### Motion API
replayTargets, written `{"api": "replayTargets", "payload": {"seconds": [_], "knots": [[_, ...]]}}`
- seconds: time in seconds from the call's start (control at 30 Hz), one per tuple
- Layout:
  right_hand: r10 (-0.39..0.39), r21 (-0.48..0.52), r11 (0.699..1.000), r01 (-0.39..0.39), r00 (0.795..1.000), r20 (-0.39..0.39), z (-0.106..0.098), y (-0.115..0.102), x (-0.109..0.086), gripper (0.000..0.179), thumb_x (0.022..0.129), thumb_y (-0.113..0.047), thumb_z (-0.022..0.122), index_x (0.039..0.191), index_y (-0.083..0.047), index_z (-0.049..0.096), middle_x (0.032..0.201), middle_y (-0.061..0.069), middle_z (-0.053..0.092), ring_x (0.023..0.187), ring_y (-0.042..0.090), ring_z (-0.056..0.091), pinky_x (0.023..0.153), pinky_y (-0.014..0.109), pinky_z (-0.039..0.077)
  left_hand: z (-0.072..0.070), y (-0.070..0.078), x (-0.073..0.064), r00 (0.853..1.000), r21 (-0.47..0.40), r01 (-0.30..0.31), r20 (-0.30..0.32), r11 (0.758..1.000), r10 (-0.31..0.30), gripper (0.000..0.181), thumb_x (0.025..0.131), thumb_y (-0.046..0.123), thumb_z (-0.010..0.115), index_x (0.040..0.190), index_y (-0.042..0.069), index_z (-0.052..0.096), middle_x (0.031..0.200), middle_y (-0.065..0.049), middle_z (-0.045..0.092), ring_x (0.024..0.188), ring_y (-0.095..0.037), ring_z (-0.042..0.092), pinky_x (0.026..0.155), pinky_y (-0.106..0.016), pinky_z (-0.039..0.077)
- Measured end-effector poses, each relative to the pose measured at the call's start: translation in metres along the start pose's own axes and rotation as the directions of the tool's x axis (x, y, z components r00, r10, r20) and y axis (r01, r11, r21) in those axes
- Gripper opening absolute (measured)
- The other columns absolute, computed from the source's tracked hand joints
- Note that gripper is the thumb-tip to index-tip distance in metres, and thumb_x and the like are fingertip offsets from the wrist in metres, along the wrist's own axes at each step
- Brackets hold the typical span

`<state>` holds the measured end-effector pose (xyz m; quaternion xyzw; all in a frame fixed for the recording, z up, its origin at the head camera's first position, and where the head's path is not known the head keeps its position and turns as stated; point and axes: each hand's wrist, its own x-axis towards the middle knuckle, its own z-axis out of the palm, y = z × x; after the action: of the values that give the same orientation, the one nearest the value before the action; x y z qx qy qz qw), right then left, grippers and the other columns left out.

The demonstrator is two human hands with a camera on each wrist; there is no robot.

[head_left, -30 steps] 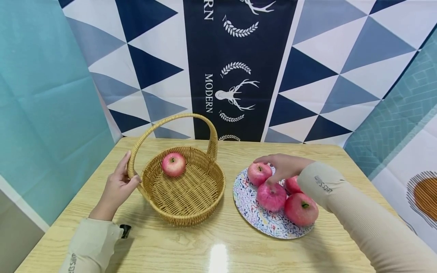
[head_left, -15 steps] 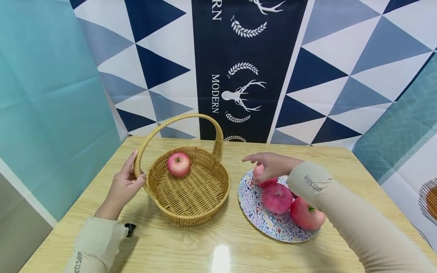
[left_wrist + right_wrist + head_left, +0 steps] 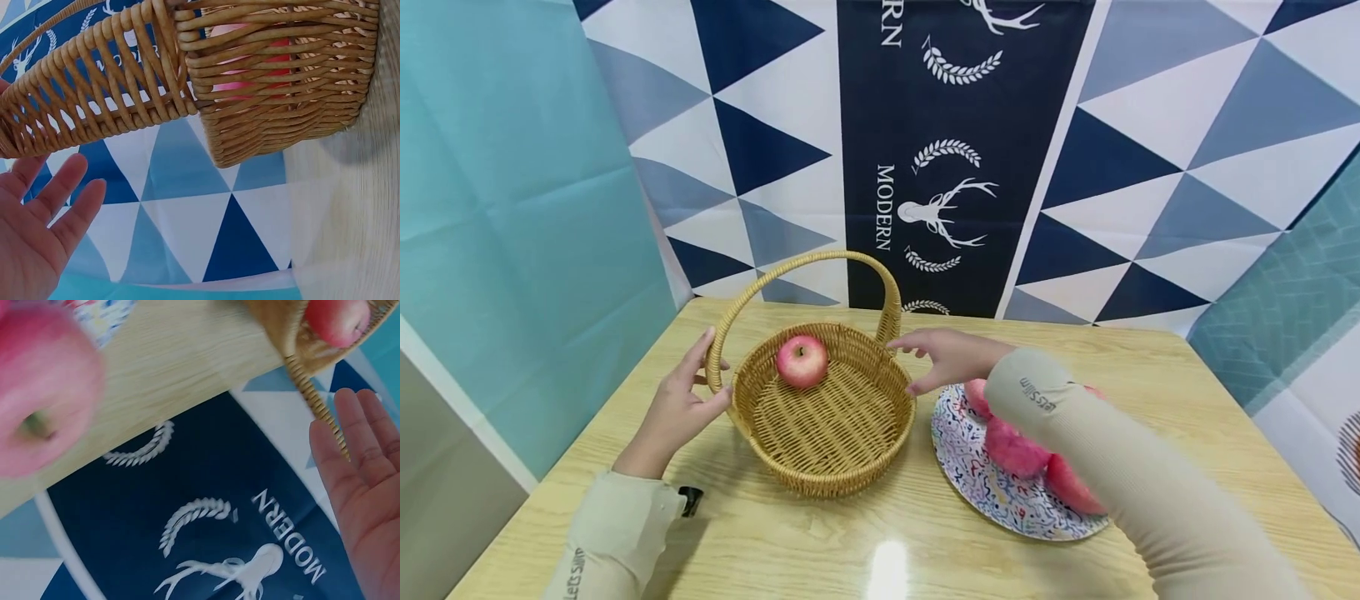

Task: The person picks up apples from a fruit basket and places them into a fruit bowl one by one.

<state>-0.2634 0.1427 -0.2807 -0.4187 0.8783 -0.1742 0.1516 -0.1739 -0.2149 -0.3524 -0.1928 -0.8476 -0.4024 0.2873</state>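
Observation:
A wicker basket with a tall arched handle stands on the table and has one red apple in it. My left hand holds the near-left foot of the handle between thumb and index finger. In the left wrist view the other fingers spread loosely below the weave. My right hand has nothing in it and reaches left, its fingertips at the basket's right rim. Several more apples sit on a patterned round plate, partly hidden by my right sleeve.
The pale wooden table ends at the back against a geometric-print cloth. Teal cloth hangs on the left. My right forearm crosses over the plate. A small black object shows beside my left cuff.
My right hand has left the apples on the plate and moved left to the basket's rim. My left hand has stayed at the handle. The whole head view has shifted slightly.

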Motion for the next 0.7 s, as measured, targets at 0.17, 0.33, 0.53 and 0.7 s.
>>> {"api": "replayTargets", "payload": {"seconds": [0.17, 0.33, 0.53, 0.7], "knots": [[0.015, 0.057, 0.998, -0.015, 1.0, -0.005, 0.004, -0.005, 0.019, 0.065, 0.086, -0.022, 0.067, 0.143, -0.002, 0.042, 0.141, 0.02, 0.045, 0.122, 0.04, 0.047, 0.099, 0.051, 0.039, 0.008, 0.001, 0.001, 1.0, -0.062, -0.015, -0.028, 0.998, 0.014, 0.077, 0.073, -0.016, 0.059, 0.145, -0.003, 0.034, 0.092, -0.022, 0.061, 0.084, -0.023, 0.053, 0.048, -0.015, 0.04], [0.05, 0.192, 0.98, -0.054, 0.998, 0.03, 0.0, -0.005, 0.03, 0.072, 0.088, -0.023, 0.066, 0.149, -0.007, 0.032, 0.144, 0.022, 0.039, 0.127, 0.043, 0.041, 0.102, 0.053, 0.035, 0.013, 0.005, 0.003, 1.0, -0.085, 0.01, -0.013, 0.996, -0.011, 0.075, 0.075, -0.016, 0.057, 0.145, -0.002, 0.034, 0.091, -0.019, 0.061, 0.084, -0.014, 0.05, 0.043, -0.017, 0.039], [0.072, 0.301, 0.95, -0.085, 0.996, 0.053, -0.004, -0.006, 0.044, 0.079, 0.088, -0.021, 0.066, 0.152, -0.009, 0.022, 0.145, 0.025, 0.035, 0.128, 0.043, 0.04, 0.101, 0.05, 0.037, 0.012, 0.003, 0.001, 0.999, -0.069, 0.033, 0.003, 0.997, -0.033, 0.075, 0.076, -0.013, 0.06, 0.145, -0.003, 0.033, 0.096, -0.021, 0.061, 0.091, -0.022, 0.052, 0.054, -0.013, 0.041], [0.066, 0.366, 0.928, -0.076, 0.997, 0.039, -0.004, -0.014, 0.061, 0.081, 0.088, -0.021, 0.068, 0.153, -0.013, 0.021, 0.146, 0.022, 0.036, 0.129, 0.039, 0.041, 0.1, 0.045, 0.04, 0.008, 0.0, -0.001, 0.997, -0.041, -0.045, -0.069, 0.998, 0.042, 0.077, 0.072, -0.017, 0.06, 0.144, -0.002, 0.037, 0.105, -0.026, 0.059, 0.098, -0.002, 0.047, 0.073, -0.014, 0.038]]}}
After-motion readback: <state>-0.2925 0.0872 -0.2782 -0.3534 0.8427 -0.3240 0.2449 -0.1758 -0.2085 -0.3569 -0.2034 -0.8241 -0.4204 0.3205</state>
